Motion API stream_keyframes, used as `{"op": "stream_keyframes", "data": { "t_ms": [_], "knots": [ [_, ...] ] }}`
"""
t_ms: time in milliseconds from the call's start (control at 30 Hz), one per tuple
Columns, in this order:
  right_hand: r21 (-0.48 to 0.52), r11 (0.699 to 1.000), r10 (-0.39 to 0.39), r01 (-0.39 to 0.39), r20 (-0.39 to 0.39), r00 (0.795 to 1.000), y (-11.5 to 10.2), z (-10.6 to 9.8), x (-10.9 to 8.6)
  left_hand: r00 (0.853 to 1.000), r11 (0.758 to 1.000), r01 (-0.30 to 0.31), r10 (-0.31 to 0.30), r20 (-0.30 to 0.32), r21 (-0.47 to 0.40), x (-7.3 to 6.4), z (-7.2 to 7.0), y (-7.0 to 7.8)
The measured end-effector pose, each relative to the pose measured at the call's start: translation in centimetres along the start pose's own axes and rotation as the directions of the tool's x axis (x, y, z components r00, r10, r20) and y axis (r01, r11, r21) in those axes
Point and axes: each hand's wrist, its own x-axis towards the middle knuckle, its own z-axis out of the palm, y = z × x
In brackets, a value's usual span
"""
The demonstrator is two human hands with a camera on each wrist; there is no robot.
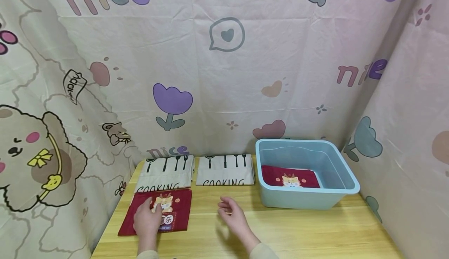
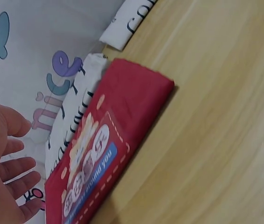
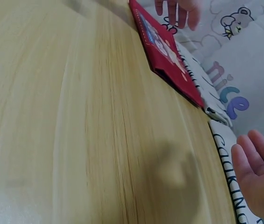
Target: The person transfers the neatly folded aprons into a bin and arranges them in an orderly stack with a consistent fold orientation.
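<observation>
A folded red cloth (image 1: 182, 206) with a cartoon animal print lies flat at the front left of the table. My left hand (image 1: 146, 217) is over its left part, fingers loosely spread and nothing held. The left wrist view shows that hand (image 2: 5, 163) apart from the cloth (image 2: 132, 91). Over the bare wood right of the cloth hovers my right hand (image 1: 234, 215), empty, with fingers slightly bent. Behind the red cloth lies a folded white cloth (image 1: 163, 171) printed with utensils and "COOKING". A similar white cloth (image 1: 224, 170) lies to its right.
On the right of the table (image 1: 298, 231) stands a light blue plastic bin (image 1: 301, 199). Another folded red cloth (image 1: 271, 176) with the same animal print lies inside it. Printed curtains (image 1: 224, 87) hang behind the table and along both sides.
</observation>
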Motion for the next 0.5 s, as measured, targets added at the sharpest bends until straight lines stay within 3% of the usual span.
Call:
{"op": "stream_keyframes", "data": {
  "t_ms": [500],
  "knots": [
    [0.037,0.997,0.062,-0.064,0.057,0.996,0.4,1.6,0.4,0.997,0.989,-0.037,0.027,0.069,0.144,1.1,1.0,-2.1]
  ]
}}
